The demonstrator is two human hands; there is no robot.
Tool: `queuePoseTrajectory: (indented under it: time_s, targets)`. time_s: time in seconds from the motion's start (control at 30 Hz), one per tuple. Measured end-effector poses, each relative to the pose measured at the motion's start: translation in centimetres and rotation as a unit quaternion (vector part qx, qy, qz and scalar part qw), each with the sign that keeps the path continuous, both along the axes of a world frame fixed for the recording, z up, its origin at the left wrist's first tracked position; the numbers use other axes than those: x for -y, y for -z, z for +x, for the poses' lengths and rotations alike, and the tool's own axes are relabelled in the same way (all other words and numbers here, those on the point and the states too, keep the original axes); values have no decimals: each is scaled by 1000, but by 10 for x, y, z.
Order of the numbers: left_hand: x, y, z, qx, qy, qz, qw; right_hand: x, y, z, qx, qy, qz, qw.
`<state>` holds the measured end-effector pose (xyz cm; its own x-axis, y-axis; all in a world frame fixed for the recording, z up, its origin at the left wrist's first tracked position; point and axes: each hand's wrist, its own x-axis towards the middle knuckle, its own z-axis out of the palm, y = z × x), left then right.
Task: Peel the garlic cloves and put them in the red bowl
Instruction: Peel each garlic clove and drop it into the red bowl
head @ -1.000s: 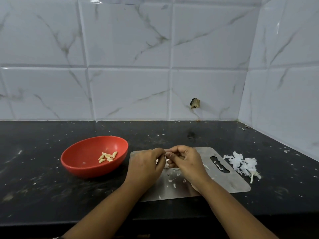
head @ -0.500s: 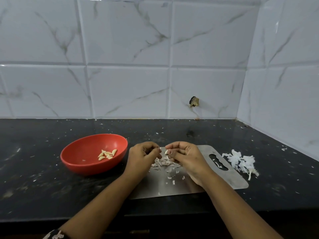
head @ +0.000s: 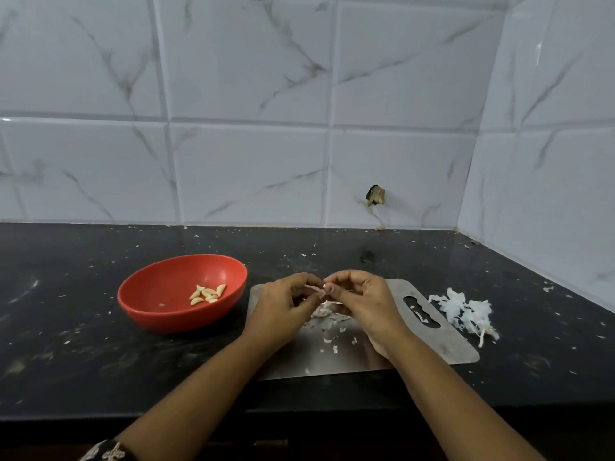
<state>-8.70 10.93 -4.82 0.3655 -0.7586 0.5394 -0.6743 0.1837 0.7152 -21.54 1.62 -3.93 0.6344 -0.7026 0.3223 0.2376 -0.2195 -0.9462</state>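
The red bowl sits on the black counter at the left, with several peeled garlic cloves inside it. Over the steel cutting board my left hand and my right hand meet fingertip to fingertip. Both pinch a small garlic clove with a pale strip of skin showing between them. The clove itself is mostly hidden by my fingers. Loose garlic and skins lie on the board just under my hands.
A heap of white garlic skins lies on the counter right of the board. Small skin flakes are scattered across the black counter. Tiled walls rise at the back and at the right.
My hands have stayed together over the board, lifting slightly. A strip of skin now shows between the fingertips. The bowl and skin heap have not moved.
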Motion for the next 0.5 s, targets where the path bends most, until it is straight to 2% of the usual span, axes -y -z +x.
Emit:
queuePoseTrajectory:
  time_s: [0.13,0.3,0.5]
  targets:
    - [1,0,3,23,-17,-23,999,-2,0,0,12,-8,35,999]
    - [0,-1,3,39,-32,-49,998,-3,-1,1,-30,-14,14,999]
    - [-1,-2,0,73,-22,-59,995,-4,-2,-1,-49,-57,54,996]
